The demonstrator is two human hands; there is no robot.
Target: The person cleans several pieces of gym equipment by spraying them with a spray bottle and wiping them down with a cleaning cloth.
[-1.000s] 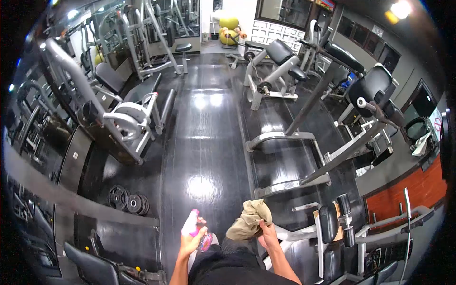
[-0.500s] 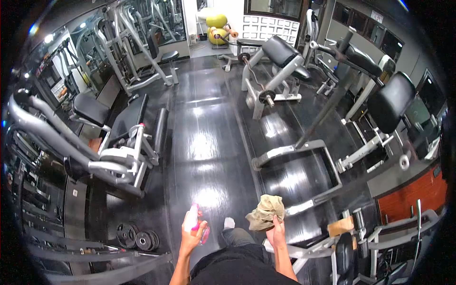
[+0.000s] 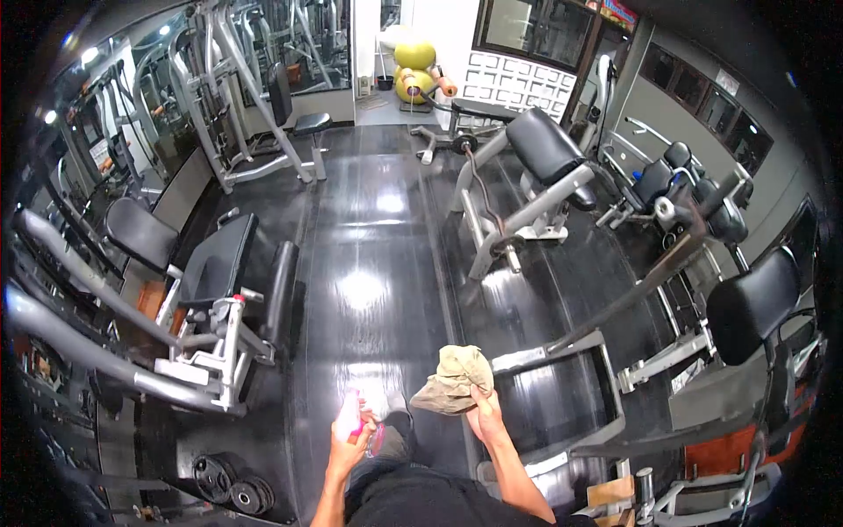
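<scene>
My left hand (image 3: 348,446) is closed around a pink-and-white spray bottle (image 3: 352,411), held out low in front of my body. Part of the bottle is hidden behind the fingers. A crumpled beige cloth (image 3: 453,383) is gripped in my right hand (image 3: 488,422), between thumb and fingers, its loose end hanging to the left. Both hands are apart from each other and touch no equipment. Below them are my leg and a pale shoe on the black floor (image 3: 351,325).
A preacher curl bench (image 3: 549,158) with a curl bar (image 3: 487,193) stands ahead right. A low metal frame (image 3: 615,386) lies close on my right. On the left are a padded leg machine (image 3: 215,263) and weight plates (image 3: 250,496). Yellow exercise balls (image 3: 414,57) sit at the back.
The view has moved forward and tilted up slightly, so nearby machines sit lower and farther out. The cloth has shifted left, closer to the bottle. Both hands keep their hold.
</scene>
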